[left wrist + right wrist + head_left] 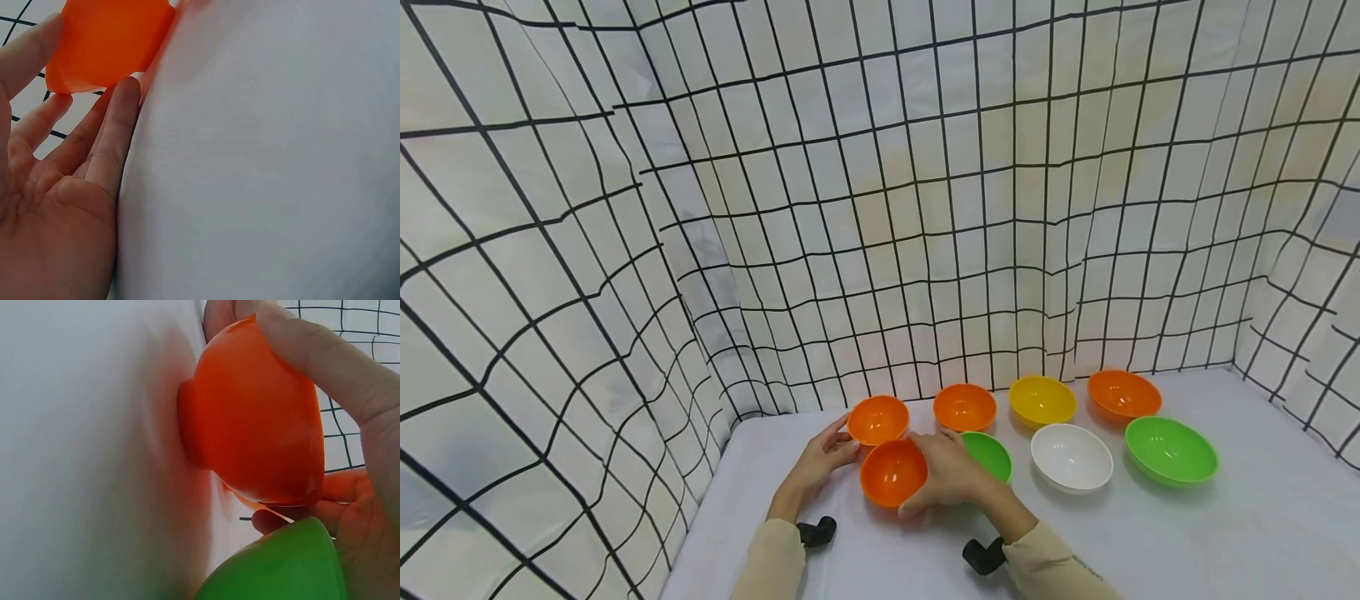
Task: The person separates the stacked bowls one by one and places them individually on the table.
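Note:
My right hand (pixel 951 471) grips a small orange bowl (pixel 893 473) from its right side, thumb on the near wall and fingers on the far side. In the right wrist view this orange bowl (pixel 262 412) is upright, its foot close over the white cloth. My left hand (pixel 820 467) is at the left side of a second orange bowl (pixel 877 419), just behind the first. Nearly straight fingers (pixel 119 125) and the thumb touch that bowl's wall (pixel 112 44) in the left wrist view. A green bowl (pixel 988 457) sits behind my right hand, partly hidden by it.
Along the back stand another orange bowl (pixel 965 407), a yellow bowl (pixel 1042 402) and an orange bowl (pixel 1123 396) at the right. In front of them are a white bowl (pixel 1071 458) and a green bowl (pixel 1171 452). Grid-patterned cloth walls (pixel 880 208) enclose the white table (pixel 1247 517).

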